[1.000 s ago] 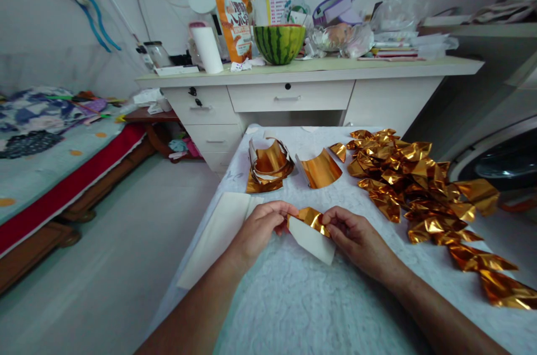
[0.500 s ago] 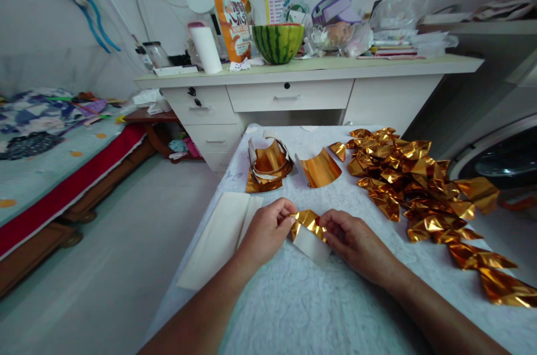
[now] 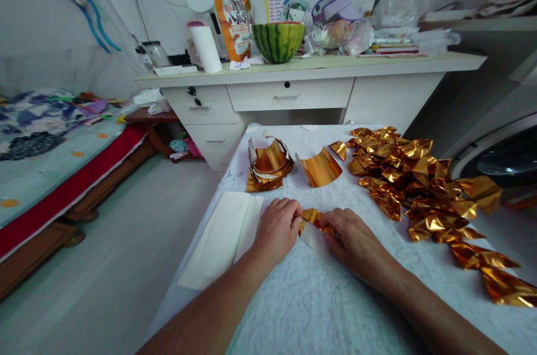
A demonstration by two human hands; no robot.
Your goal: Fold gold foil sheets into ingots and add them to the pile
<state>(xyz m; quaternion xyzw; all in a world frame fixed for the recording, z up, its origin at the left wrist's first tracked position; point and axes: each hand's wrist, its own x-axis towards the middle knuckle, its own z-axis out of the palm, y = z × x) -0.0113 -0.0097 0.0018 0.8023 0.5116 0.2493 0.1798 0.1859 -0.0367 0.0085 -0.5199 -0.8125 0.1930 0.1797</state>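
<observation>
Between my two hands is a sheet of gold foil paper (image 3: 311, 217), with a strip of pale paper (image 3: 314, 240) showing beneath it. My left hand (image 3: 279, 229) is closed on the foil's left end, fingers curled and thumb hidden. At the right end, my right hand (image 3: 350, 237) pinches the foil, its fingers bent over the edge. Left of my left hand lies a stack of white paper (image 3: 218, 235). Beyond my hands are a curled gold sheet (image 3: 321, 167) and a roll of gold sheets (image 3: 271, 162).
A large heap of folded gold foil pieces (image 3: 403, 170) covers the right side of the cloth-covered table (image 3: 289, 310). Behind stands a white desk (image 3: 293, 92) with a cut watermelon (image 3: 278, 43) on it. A bed (image 3: 62, 170) is at the left, a front-loading washing machine (image 3: 499, 148) at the right.
My left hand has shifted slightly right and curled further over the foil. The foil between my hands looks narrower, and less of the pale paper shows. My right hand has closed more over its end.
</observation>
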